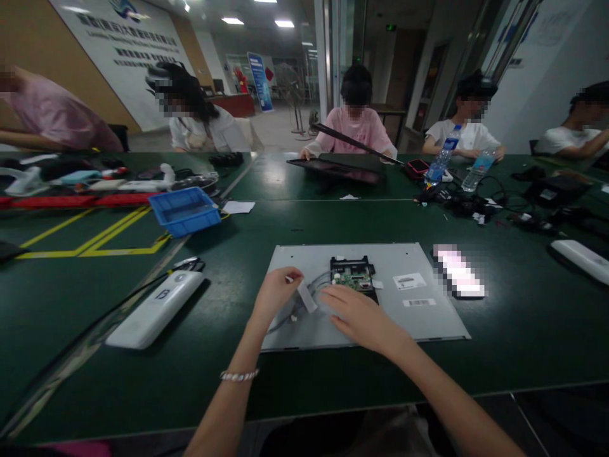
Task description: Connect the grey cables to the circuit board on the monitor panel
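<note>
Nearest to the camera, my left forearm [223,412] and right forearm [447,387] reached over the long green table [118,393]. Across it, on the far side, a person in pink [354,130] had both hands at a dark flat panel [347,172], while other people sat to the left and right.

Flat before me lay a grey metal-backed panel [387,327], well apart from the blue plastic bin [185,212] farther off to the left. Beside my left arm, a white oblong device [157,311] marked B rested on the tabletop; just beyond the panel's right edge lay a lit smartphone [459,273].

Over the panel I had my right hand [364,317] open and empty, palm down, its fingers loosely extended; whether they touched anything, I cannot tell. With my left hand [278,292] I pinched one end of a white strip [307,296] between thumb and fingertips, the rest slanting down toward my right fingers. Past my right hand, a green circuit board [353,279] sat in a black frame on the panel, grey cables [321,279] running leftward from it. Smallest was the beaded bracelet [239,376] around my left wrist.
</note>
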Demonstrator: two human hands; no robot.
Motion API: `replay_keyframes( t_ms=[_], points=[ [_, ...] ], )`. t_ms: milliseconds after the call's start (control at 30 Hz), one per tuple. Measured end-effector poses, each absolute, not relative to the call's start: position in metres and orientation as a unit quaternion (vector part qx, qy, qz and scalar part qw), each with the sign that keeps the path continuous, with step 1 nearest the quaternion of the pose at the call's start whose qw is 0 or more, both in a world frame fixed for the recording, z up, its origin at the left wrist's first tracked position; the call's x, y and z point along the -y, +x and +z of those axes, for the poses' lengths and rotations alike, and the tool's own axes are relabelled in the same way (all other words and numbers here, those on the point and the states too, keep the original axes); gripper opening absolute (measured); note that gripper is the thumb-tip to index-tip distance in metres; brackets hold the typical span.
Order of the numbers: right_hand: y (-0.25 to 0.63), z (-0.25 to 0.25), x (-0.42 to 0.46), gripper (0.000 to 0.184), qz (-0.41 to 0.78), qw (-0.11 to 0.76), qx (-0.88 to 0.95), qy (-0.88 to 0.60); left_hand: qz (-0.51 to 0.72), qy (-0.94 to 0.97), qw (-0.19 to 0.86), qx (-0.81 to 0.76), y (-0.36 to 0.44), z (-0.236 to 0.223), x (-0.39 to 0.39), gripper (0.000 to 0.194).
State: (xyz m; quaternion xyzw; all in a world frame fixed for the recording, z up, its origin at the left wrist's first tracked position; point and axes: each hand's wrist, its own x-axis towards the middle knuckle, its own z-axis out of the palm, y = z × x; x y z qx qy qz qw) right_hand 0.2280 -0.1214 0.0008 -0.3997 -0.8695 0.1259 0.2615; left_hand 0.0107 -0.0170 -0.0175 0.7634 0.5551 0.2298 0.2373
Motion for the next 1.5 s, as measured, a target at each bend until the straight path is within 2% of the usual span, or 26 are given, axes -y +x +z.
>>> replay_keyframes(
  t_ms=[233, 333, 400, 500, 600, 700, 833, 967, 1100, 1267, 1500],
  points=[
    [0.199, -0.012, 0.117, 0.035, 0.088, 0.211, 0.901, -0.369, 0.209, 0.76, 0.191, -0.585, 0.009, -0.026, 0.018, 0.025],
    [0.198, -0.016, 0.117, 0.032, 0.088, 0.211, 0.897, -0.378, 0.26, 0.769, 0.121, -0.571, 0.015, -0.016, 0.028, 0.035],
    [0.197, -0.019, 0.118, 0.032, 0.092, 0.21, 0.896, -0.381, 0.273, 0.787, 0.07, -0.549, 0.021, -0.006, 0.039, 0.03],
    [0.197, -0.024, 0.118, 0.032, 0.101, 0.207, 0.893, -0.387, 0.216, 0.822, 0.034, -0.526, 0.029, 0.002, 0.056, 0.018],
    [0.196, -0.028, 0.118, 0.035, 0.106, 0.211, 0.893, -0.384, 0.137, 0.839, 0.035, -0.526, 0.033, -0.006, 0.071, 0.018],
    [0.197, -0.027, 0.12, 0.041, 0.112, 0.213, 0.893, -0.38, 0.109, 0.837, 0.033, -0.535, 0.033, -0.021, 0.079, 0.025],
    [0.199, -0.024, 0.129, 0.059, 0.12, 0.204, 0.891, -0.387, 0.106, 0.84, 0.019, -0.531, 0.031, -0.035, 0.083, 0.033],
    [0.195, -0.027, 0.141, 0.076, 0.126, 0.201, 0.88, -0.412, 0.1, 0.84, -0.003, -0.533, 0.032, -0.036, 0.085, 0.038],
    [0.19, -0.033, 0.151, 0.083, 0.129, 0.196, 0.869, -0.435, 0.08, 0.836, -0.011, -0.542, 0.033, -0.033, 0.085, 0.04],
    [0.189, -0.032, 0.158, 0.074, 0.132, 0.194, 0.863, -0.448, 0.076, 0.822, -0.022, -0.564, 0.034, -0.031, 0.086, 0.042],
    [0.234, -0.002, 0.155, 0.045, 0.146, 0.233, 0.852, -0.445, 0.074, 0.826, -0.033, -0.557, 0.034, -0.03, 0.09, 0.043]
  ],
)
